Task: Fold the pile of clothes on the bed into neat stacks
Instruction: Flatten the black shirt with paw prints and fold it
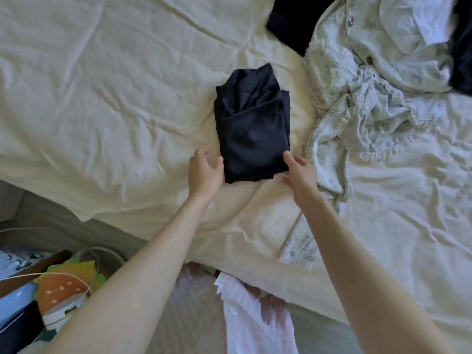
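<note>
A dark navy garment (251,126) lies folded into a compact rectangle in the middle of the cream bed sheet (102,98). My left hand (204,171) sits at its near left corner, fingers loosely curved, thumb just touching the fabric edge. At the near right corner is my right hand (300,172), its thumb against the garment's side and its fingers down on the sheet. Neither hand grips the cloth. A crumpled pale green buttoned garment (362,103) lies unfolded to the right.
More dark clothing lies at the top (293,24) and at the far right edge (462,47). A pink checked cloth (245,310) hangs off the bed's near edge. Left of the bed, a box (38,290) holds colourful items and a cable.
</note>
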Action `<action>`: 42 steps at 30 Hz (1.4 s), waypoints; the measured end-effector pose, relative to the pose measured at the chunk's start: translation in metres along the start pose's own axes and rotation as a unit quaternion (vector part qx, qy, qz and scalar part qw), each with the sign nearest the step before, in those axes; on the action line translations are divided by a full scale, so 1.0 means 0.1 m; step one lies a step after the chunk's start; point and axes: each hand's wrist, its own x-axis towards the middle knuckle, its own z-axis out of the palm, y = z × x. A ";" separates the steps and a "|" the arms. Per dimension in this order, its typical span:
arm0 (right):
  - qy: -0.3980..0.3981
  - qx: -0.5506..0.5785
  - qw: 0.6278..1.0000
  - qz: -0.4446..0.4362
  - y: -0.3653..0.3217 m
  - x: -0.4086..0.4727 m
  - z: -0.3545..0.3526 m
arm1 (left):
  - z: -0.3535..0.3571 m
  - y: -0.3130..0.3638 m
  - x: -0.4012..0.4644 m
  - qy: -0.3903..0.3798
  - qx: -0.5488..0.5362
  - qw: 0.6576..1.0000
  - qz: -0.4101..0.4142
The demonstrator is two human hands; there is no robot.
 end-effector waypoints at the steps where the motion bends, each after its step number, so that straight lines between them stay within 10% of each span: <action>1: 0.003 0.012 1.000 0.011 0.00 0.03 0.03 | -0.01 -0.05 0.05 -0.040 -0.039 0.996 -0.065; 14: -0.072 0.159 0.975 0.137 0.24 -0.24 -0.02 | -0.02 -0.23 -0.19 -0.177 -0.256 0.923 -0.227; 23: -0.044 0.150 0.971 0.181 0.86 -0.69 -0.26 | -0.24 -0.69 -0.70 -0.287 -0.163 0.909 -0.256; 29: 0.065 0.188 0.969 0.145 0.85 -0.62 -0.36 | -0.11 -0.35 -0.40 -0.265 -0.280 0.900 -0.206; 35: 0.017 0.303 0.941 0.151 0.97 -0.81 -0.14 | 0.13 -0.12 -0.22 -0.197 -0.254 0.935 -0.152; 42: -0.002 0.386 0.892 0.233 1.05 -0.96 0.08 | 0.05 -0.15 -0.12 -0.220 -0.333 0.891 -0.216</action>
